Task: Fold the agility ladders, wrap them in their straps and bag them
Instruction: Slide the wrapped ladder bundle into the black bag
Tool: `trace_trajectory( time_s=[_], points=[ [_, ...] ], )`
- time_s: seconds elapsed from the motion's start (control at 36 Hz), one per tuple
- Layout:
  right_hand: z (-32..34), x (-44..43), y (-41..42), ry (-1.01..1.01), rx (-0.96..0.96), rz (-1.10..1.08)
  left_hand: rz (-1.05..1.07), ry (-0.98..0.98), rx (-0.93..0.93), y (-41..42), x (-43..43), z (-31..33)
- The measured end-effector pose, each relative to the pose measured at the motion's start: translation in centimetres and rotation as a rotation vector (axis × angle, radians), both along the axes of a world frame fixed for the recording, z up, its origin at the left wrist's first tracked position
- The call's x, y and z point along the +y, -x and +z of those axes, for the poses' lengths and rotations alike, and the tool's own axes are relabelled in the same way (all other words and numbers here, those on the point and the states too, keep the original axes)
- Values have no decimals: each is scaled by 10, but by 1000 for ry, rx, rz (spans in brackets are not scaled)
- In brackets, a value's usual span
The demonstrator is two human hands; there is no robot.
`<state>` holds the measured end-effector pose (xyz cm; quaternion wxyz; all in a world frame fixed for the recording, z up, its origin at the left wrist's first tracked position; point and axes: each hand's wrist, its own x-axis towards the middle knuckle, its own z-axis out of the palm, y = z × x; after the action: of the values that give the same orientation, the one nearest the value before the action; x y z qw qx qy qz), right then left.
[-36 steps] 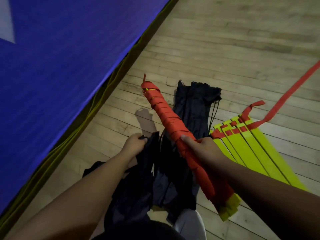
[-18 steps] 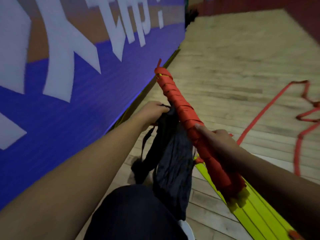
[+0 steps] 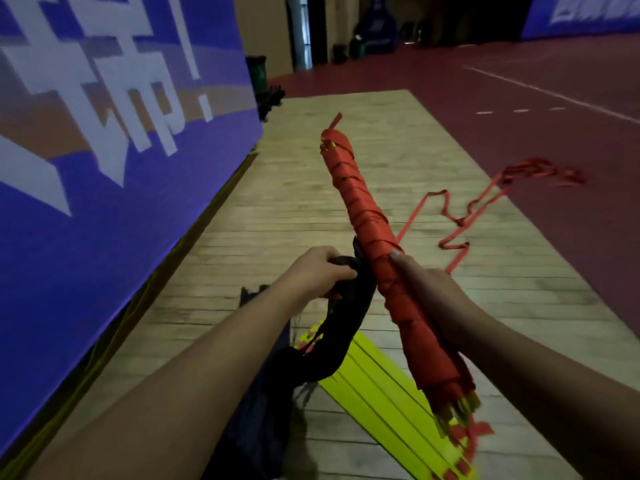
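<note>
Change noted: a second earlier the black bag (image 3: 346,327) lay slack on the wooden floor (image 3: 277,220). It now hangs clear from the left hand (image 3: 318,268), and the wrapped ladder bundle (image 3: 374,237) has been raised with it, tip pointing up and away from the person. Judgement: wrapping of this ladder is finished and bagging is beginning. The bundle is not yet inside, and no open bag mouth shows.

Grip: the left hand's fingers are curled, bunching the bag's upper edge. The right hand (image 3: 426,289) is closed round the bundle below its middle, thumb laid along it.

Position: the bundle is held in the air, well apart from the blue banner (image 3: 104,202), touching the bag on its banner side.

Condition: red strap spirals round it almost end to end, the turns overlapping and somewhat uneven. A short tail stands free at the top and yellow rung ends protrude at the bottom. A second ladder (image 3: 381,386) lies flat, unwrapped, farther from the banner than the bag, its loose red strap (image 3: 460,216) trailing farther from the banner
</note>
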<state>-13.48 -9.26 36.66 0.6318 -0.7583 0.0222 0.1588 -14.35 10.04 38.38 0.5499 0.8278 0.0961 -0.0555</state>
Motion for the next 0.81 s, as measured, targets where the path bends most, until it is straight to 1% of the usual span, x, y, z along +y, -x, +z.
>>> trace_trajectory(
  time_s=[0.11,0.17,0.25,0.36,0.44,0.58,0.69,0.72,0.78,0.81],
  points=[
    [-6,-20,-3,15,47,-58,-68,-50,-62,-9,-31,-4],
    [-6,-31,-10,-20,52,-74,-101,-46,-84,-17,-44,-8],
    [-1,-41,-14,-28,41,-57,-157,-12,-95,-22,-55,-16],
    [3,-57,-24,-23,-61,-65,-282,24,-159,-29,-71,-14],
    [2,-66,-33,-62,-41,-58,-311,94,-196,-32,-81,-9],
    [2,-70,-37,-292,161,-35,-326,223,-201,-39,-82,-7],
    [6,-68,-34,-533,251,0,-226,173,-325,-42,-84,-14],
    [10,-67,-34,-599,271,21,-201,192,-347,-42,-85,-15],
    [22,-67,-33,-713,300,33,-200,349,-324,-40,-89,-16],
    [29,-67,-33,-746,297,29,-252,443,-272,-40,-91,-19]
  ],
)
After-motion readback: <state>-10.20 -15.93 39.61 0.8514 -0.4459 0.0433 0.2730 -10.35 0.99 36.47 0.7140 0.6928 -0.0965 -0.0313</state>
